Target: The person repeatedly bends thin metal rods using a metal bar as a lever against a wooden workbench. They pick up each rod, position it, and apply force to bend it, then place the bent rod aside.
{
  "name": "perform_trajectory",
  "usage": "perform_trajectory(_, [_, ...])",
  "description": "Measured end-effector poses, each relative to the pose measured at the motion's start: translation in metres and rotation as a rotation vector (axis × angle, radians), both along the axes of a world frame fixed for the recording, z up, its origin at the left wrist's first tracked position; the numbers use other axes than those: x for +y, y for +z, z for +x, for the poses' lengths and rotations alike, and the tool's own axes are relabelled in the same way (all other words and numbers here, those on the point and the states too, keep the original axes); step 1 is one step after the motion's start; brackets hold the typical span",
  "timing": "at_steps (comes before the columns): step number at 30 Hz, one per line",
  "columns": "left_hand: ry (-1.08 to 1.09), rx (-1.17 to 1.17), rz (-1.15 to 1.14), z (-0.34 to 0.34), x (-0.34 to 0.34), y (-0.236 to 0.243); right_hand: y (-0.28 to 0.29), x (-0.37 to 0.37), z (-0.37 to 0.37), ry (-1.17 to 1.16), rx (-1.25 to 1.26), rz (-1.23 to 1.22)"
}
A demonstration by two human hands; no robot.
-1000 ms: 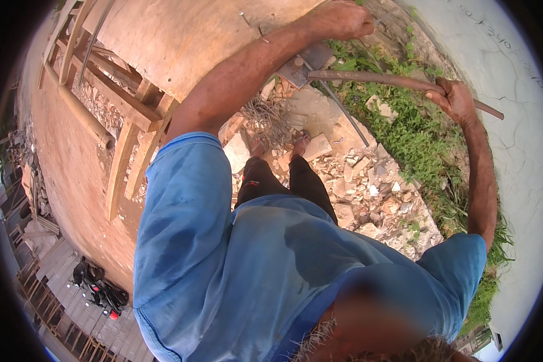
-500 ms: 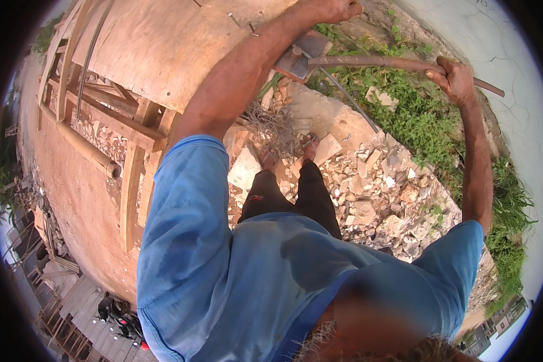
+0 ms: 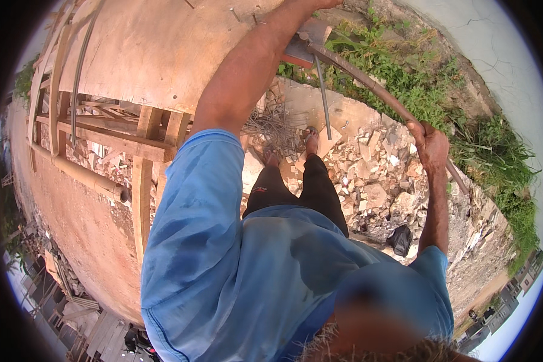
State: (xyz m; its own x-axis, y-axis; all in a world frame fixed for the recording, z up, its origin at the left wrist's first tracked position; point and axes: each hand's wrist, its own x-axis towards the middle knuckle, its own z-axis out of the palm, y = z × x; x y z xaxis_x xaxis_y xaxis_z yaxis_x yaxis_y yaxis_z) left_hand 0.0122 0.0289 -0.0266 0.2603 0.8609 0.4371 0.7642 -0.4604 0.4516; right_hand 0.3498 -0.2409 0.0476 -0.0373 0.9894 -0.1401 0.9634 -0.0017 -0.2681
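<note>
My right hand (image 3: pixel 432 146) is closed around a long rusty metal lever (image 3: pixel 374 88) near its free end. The lever's other end meets a small metal plate (image 3: pixel 314 31) at the corner of the plywood tabletop. A thin grey steel rod (image 3: pixel 322 96) juts from the plate toward me, apart from the lever along its length. Several nails or pins (image 3: pixel 234 14) stand up from the tabletop beside my left forearm. My left arm reaches across the plate, and only a sliver of my left hand (image 3: pixel 329 3) shows at the top edge, its fingers out of sight.
The plywood tabletop (image 3: pixel 157 48) rests on a wooden frame (image 3: pixel 142 187) with a bamboo pole (image 3: pixel 90 176) at its left. Broken rubble (image 3: pixel 368 187) lies around my feet, with a black bag (image 3: pixel 399 240). Green weeds (image 3: pixel 422 78) grow along a pale wall (image 3: pixel 495 54).
My right hand has pulled the lever's free end down toward me. The steel rod has swung too, from slanting rightward to pointing nearly straight at me. My left hand has slipped mostly out of view.
</note>
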Motion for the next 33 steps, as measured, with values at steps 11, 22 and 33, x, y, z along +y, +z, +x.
perform_trajectory(11, [0.063, 0.031, -0.053, 0.005, 0.013, -0.016, -0.012, -0.051, -0.008, -0.068, -0.064, 0.000])
perform_trajectory(22, [0.239, -0.103, -0.105, 0.009, 0.010, -0.022, -0.011, -0.048, -0.004, -0.041, -0.181, 0.113])
perform_trajectory(33, [0.056, -0.056, -0.150, 0.009, 0.013, -0.010, 0.008, -0.107, -0.060, -0.308, -0.097, 0.010])
